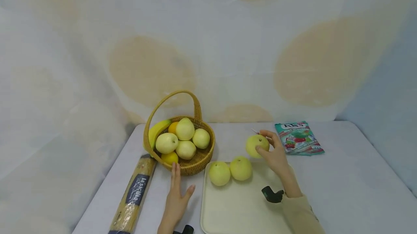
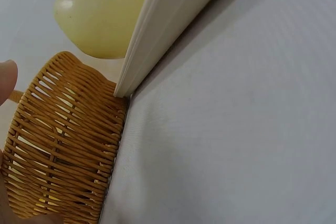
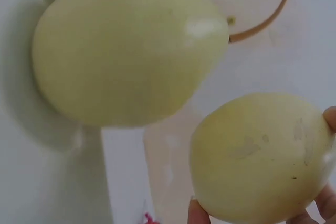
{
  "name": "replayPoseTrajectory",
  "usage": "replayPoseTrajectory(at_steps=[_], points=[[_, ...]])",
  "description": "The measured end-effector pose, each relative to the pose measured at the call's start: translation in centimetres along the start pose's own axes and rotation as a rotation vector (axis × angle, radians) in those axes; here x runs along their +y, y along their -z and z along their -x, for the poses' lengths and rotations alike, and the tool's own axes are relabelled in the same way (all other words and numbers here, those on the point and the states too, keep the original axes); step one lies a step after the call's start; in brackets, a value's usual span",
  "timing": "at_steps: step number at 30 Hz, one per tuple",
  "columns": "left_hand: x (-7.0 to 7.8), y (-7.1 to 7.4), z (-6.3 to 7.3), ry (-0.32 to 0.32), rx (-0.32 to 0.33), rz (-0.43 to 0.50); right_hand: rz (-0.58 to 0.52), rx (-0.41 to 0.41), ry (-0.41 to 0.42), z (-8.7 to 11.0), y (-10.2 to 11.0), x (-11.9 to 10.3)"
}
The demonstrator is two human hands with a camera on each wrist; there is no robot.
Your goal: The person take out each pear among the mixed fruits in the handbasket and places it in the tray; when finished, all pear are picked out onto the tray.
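Observation:
My right hand grips a yellow-green pear between thumb and fingers, above the far edge of the cream tray. In the right wrist view, the held pear shows pale brown marks, with fingertips at its sides. Two more pears, one left and one right, sit side by side in the tray's far left part. My left hand has its fingers extended, fingertips right at the front of the wicker basket. Pale pears, bananas and orange and yellow fruit lie in that basket.
A long pack of spaghetti lies left of my left hand. At the back right is a green bag of Fox's sweets. The basket's tall handle arches over the fruit. A patterned cloth hangs behind the table.

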State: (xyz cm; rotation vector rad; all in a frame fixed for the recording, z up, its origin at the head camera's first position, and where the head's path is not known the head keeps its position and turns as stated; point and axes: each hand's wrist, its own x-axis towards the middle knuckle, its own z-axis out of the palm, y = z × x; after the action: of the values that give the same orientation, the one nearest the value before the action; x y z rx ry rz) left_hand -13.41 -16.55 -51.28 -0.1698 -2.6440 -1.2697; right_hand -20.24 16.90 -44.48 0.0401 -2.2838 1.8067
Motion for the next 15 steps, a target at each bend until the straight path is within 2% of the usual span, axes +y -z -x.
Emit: replayPoseTrajectory(at_steps=[10, 15], points=[[0.2, 0.3, 0.0, 0.030, -0.024, 0.027, 0.046, -0.139, 0.004, 0.5, 2.0, 1.7], [0.2, 0.3, 0.1, 0.026, -0.023, 0.010, 0.073, -0.234, -0.026, 1.0, 2.5, 2.3]])
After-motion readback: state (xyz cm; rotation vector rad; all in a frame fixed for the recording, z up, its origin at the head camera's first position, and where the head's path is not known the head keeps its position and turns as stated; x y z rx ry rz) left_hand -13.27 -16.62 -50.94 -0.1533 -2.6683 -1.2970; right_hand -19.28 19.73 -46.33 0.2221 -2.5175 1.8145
